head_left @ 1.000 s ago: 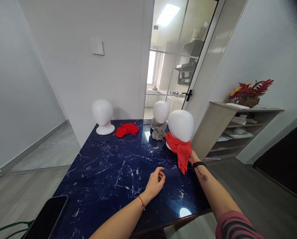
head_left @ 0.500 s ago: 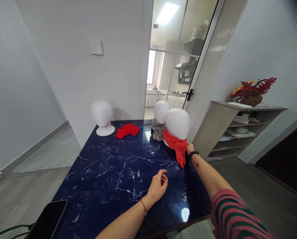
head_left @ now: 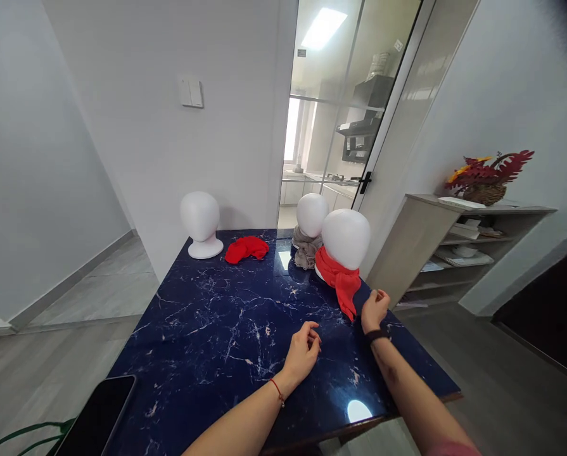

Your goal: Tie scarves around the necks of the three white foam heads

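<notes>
At the right of the table stands a white mannequin head (head_left: 346, 237) with a red scarf (head_left: 336, 275) wrapped round its neck, one end hanging onto the tabletop. Just right of that end is my right hand (head_left: 375, 310), apart from the cloth, fingers loosely bent with nothing seen in them. My left hand (head_left: 302, 351) rests low over the table's middle, holding nothing, its fingers slightly curled and apart. Behind the red-scarfed head, a second white head (head_left: 312, 214) wears a grey scarf (head_left: 306, 250). A bare white head (head_left: 200, 218) stands at the far left, beside a crumpled red cloth (head_left: 246, 249).
The dark blue marbled table (head_left: 207, 329) carries a phone (head_left: 97, 415) at its near left, with a green cable (head_left: 31, 434) beside it. Past the table's right edge is a shelf unit (head_left: 435, 253) with a flower basket (head_left: 486, 190). A glass door (head_left: 335, 114) is behind.
My right hand has let go of the red scarf by the mannequin head and drawn back toward me. My left hand has stayed nearly in place. The view has shifted slightly.
</notes>
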A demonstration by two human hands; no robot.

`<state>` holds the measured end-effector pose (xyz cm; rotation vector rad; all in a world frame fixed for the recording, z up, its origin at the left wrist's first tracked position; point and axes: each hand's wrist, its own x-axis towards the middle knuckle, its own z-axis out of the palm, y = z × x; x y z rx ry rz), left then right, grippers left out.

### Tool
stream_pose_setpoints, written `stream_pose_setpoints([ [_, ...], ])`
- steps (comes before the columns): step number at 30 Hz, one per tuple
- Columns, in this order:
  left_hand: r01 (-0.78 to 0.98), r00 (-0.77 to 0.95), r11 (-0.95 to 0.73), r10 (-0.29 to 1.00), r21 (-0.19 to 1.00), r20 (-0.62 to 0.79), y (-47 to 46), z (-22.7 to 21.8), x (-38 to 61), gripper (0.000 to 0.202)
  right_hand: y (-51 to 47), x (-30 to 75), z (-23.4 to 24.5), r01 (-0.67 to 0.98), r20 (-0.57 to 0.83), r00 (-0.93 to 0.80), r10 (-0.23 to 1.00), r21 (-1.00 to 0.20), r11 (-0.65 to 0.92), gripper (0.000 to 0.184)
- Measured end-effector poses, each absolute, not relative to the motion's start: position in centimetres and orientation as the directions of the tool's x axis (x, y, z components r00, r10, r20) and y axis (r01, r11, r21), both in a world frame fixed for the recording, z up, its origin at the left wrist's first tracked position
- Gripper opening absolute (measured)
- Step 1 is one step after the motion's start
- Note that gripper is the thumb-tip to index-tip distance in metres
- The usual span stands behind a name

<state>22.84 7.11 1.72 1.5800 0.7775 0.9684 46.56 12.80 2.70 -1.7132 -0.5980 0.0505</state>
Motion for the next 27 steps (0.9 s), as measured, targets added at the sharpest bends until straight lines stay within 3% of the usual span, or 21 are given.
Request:
stream_pose_setpoints([
  [2, -0.02, 0.42, -0.203, 0.887, 0.979, 0.192, 7.0, 1.7, 22.9, 0.023, 11.1, 43.6, 2.1, 0.403, 0.343, 0.84, 0.42, -0.913, -0.059, 0.04],
  [3, -0.03, 0.387, -0.198, 0.901, 0.98, 0.194, 7.0, 1.8, 22.9, 0.022, 10.4, 41.8, 2.0, 0.443, 0.386, 0.777, 0.497, -0.897, 0.004, 0.038],
  [5, -0.044, 0.278, -0.187, 0.941, 0.981, 0.192, 6.8, 2.0, 22.7, 0.019, 9.4, 37.9, 2.2, 0.471, 0.425, 0.496, 0.757, -0.864, 0.176, 0.029],
  [7, -0.038, 0.123, -0.176, 0.976, 0.984, 0.18, 6.9, 2.4, 22.1, 0.016, 9.4, 34.1, 2.6, 0.425, 0.353, 0.162, 0.921, -0.868, 0.258, 0.025],
  [9, -0.03, -0.04, -0.17, 0.985, 0.985, 0.169, 7.4, 3.0, 20.9, 0.013, 10.1, 30.8, 2.9, 0.393, 0.26, -0.05, 0.964, -0.882, 0.259, 0.024],
  [11, -0.022, -0.171, -0.178, 0.97, 0.984, 0.172, 8.6, 3.7, 19.0, 0.015, 11.3, 28.0, 2.8, 0.406, 0.214, -0.158, 0.964, -0.876, 0.261, 0.024],
  [15, 0.087, -0.371, -0.198, 0.903, 0.976, 0.216, 12.8, 4.7, 13.9, 0.024, 13.1, 23.6, 2.2, 0.575, 0.209, -0.215, 0.954, -0.762, 0.297, 0.025],
  [19, 0.38, -0.466, -0.179, 0.81, 0.908, 0.355, 17.5, 4.1, 8.6, 0.026, 13.2, 21.7, 1.7, 0.706, 0.287, -0.222, 0.932, -0.612, 0.357, 0.017],
  [22, 0.603, -0.393, -0.113, 0.819, 0.79, 0.418, 20.4, 3.0, 5.2, 0.03, 13.2, 21.9, 1.5, 0.655, 0.313, -0.237, 0.92, -0.648, 0.389, 0.017],
  [27, 0.663, -0.396, -0.034, 0.832, 0.748, 0.388, 25.2, 2.7, 0.3, 0.034, 13.8, 22.3, 1.3, 0.577, 0.31, -0.17, 0.936, -0.738, 0.349, 0.022],
])
